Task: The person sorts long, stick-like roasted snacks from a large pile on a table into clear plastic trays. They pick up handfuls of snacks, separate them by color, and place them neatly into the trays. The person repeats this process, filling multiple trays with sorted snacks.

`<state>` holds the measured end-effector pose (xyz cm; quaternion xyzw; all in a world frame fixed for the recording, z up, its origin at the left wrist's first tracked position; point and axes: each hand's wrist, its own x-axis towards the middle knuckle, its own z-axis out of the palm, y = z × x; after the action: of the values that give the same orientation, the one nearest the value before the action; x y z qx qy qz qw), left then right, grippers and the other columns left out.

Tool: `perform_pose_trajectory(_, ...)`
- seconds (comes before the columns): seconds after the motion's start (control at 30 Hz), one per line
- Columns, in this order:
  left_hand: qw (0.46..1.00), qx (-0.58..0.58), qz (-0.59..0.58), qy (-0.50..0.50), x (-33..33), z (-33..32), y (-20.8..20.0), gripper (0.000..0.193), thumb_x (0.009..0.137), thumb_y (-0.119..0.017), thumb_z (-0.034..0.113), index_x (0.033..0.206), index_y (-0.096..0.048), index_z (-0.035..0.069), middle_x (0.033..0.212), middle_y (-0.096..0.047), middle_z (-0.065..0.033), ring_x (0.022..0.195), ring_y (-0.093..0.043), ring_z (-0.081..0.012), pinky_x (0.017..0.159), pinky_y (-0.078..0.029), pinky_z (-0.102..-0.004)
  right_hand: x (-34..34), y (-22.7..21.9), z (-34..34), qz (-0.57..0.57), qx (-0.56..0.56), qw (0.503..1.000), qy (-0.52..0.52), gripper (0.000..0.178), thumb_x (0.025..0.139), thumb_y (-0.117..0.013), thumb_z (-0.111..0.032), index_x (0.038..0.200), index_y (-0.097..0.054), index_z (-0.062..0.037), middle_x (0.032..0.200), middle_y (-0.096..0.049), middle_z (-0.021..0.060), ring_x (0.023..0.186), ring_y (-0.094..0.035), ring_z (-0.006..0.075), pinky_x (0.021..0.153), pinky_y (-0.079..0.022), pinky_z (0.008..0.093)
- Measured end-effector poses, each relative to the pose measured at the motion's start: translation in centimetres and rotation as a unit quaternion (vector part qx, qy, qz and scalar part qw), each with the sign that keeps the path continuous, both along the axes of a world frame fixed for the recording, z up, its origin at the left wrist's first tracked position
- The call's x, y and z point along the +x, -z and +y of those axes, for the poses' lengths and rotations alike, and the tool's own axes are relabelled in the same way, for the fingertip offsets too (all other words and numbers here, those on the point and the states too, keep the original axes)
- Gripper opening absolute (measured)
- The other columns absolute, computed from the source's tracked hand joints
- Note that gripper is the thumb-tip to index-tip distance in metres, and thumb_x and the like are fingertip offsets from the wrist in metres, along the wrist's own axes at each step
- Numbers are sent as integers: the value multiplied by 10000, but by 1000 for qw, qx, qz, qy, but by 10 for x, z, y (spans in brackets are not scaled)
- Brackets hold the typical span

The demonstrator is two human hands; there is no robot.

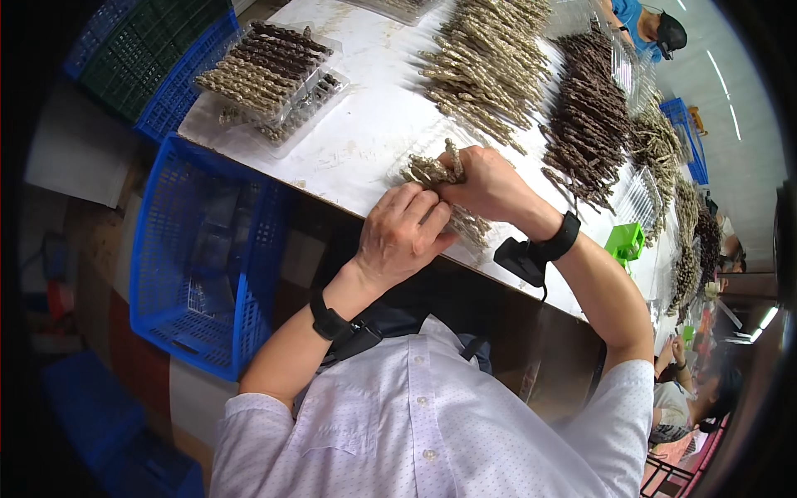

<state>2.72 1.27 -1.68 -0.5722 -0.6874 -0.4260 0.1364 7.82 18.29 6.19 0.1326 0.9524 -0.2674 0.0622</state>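
My left hand (400, 236) is closed round a small bundle of pale beige twisted sticks (427, 170). From the right, my right hand (488, 184) grips the same bundle, its thumb and fingers pressed against the upper end. Stick ends poke out above my fingers, and more show below them (471, 226). Both hands are over the near edge of the white table (365, 108). Beyond them lies a large heap of loose pale twisted sticks (490, 62). A heap of dark brown twisted sticks (585, 108) is to its right.
Clear plastic trays of pale and dark sticks (270, 70) are stacked at the table's left. Below stands a blue crate (191, 257); other crates (149, 58) rise at far left. A green holder (624, 242) sits right of my arm. People (643, 29) work along the table.
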Motion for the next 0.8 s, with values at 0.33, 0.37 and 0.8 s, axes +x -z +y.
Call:
perform_pose_trajectory(0.33, 997, -70, 3, 11, -2, -3, -10, 415, 662, -828, 260, 1011, -701, 73, 1004, -578, -50, 987, -558, -264, 865, -480, -407, -1, -52, 5, -22, -26, 998, 56, 298, 774, -726, -239, 795, -666, 52, 591, -592, 207, 551, -609, 305, 574, -486, 412)
perform_pose_trajectory(0.37, 997, -70, -3, 9, -2, -3, -9, 415, 663, -828, 262, 1012, -702, 76, 1006, -578, -49, 988, -558, -263, 863, -481, -408, -1, -59, 3, -20, -26, 998, 59, 301, 772, -732, -238, 782, -661, 54, 585, -586, 206, 544, -605, 301, 567, -480, 413)
perform_pose_trajectory(0.8, 997, -76, -3, 6, 0, -2, -9, 413, 676, -824, 288, 1021, -704, 95, 1004, -572, -47, 976, -552, -257, 841, -477, -405, 11, -42, 16, -36, 31, 999, -11, 296, 760, -747, -241, 867, -695, 30, 651, -618, 229, 637, -645, 362, 627, -508, 437)
